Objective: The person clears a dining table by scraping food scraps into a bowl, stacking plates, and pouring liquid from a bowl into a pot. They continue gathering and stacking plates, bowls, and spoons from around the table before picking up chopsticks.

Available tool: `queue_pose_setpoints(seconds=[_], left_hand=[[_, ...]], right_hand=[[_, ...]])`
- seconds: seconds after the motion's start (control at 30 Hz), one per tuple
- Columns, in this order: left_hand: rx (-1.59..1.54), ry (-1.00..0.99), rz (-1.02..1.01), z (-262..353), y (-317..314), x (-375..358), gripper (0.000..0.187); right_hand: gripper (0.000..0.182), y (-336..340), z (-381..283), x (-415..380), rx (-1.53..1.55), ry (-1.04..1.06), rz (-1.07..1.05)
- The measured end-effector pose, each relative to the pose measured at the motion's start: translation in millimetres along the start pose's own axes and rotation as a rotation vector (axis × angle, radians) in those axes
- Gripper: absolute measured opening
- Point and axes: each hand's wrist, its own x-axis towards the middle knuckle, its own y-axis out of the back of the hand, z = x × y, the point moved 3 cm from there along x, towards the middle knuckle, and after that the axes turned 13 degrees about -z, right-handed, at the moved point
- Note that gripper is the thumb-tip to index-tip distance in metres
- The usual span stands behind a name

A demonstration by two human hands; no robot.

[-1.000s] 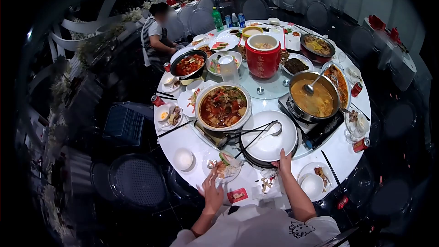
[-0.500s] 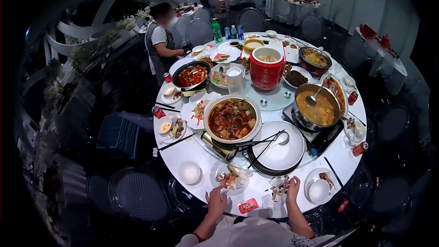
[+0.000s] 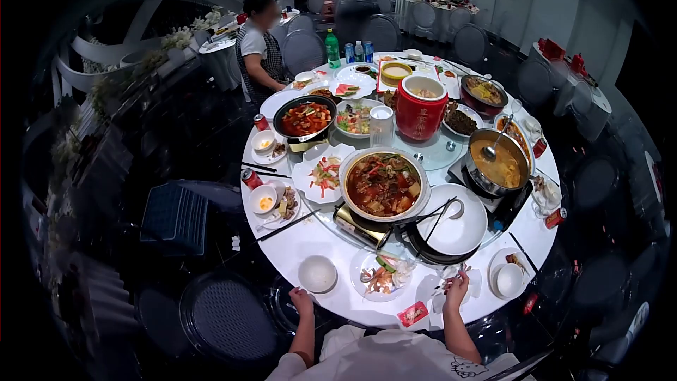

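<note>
My left hand (image 3: 302, 301) is at the near table edge, below a white bowl (image 3: 317, 275); its fingers are curled in, and whatever they may hold is hidden. Over the near edge of the table, my right hand (image 3: 456, 291) closes around small dark food scraps (image 3: 447, 283), with crumpled clear plastic beside it. Between the hands sits a plate of leftovers (image 3: 381, 276) with a spoon, orange shells and a white tissue. A red packet (image 3: 413, 315) lies in front of that plate.
A large pot of stew (image 3: 384, 187), a white dish with black chopsticks (image 3: 455, 229) and a soup pot with a ladle (image 3: 499, 159) stand farther in. Another person (image 3: 261, 49) is at the table's far left. A blue crate (image 3: 175, 219) and chairs surround the table.
My left hand has moved left from beside the leftovers plate to the table edge, and its fingers have curled. The scraps beside my right hand are now gathered at its fingers.
</note>
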Motion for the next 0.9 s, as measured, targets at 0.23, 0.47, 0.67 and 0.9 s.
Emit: queue_pose_setpoints(seconds=[0.23,0.47,0.67,0.9], left_hand=[[0.077,0.101,-0.385,-14.4,-10.1,50.5,0.033],[-0.31,0.259,-0.689,7.4,-5.4,38.2,0.032],[-0.337,0.306,-0.631,12.0,-6.2,32.0,0.028],[-0.373,0.199,-0.684,42.5,-5.6,8.0,0.02]], right_hand=[[0.023,-15.8,5.6,-22.2,-0.061,0.035,0.079],[0.021,9.6,9.3,-37.7,0.016,-0.004,0.198],[0.025,10.6,0.1,-55.8,-0.052,-0.086,0.143],[0.022,13.1,13.7,-67.9,-0.114,-0.255,0.042]])
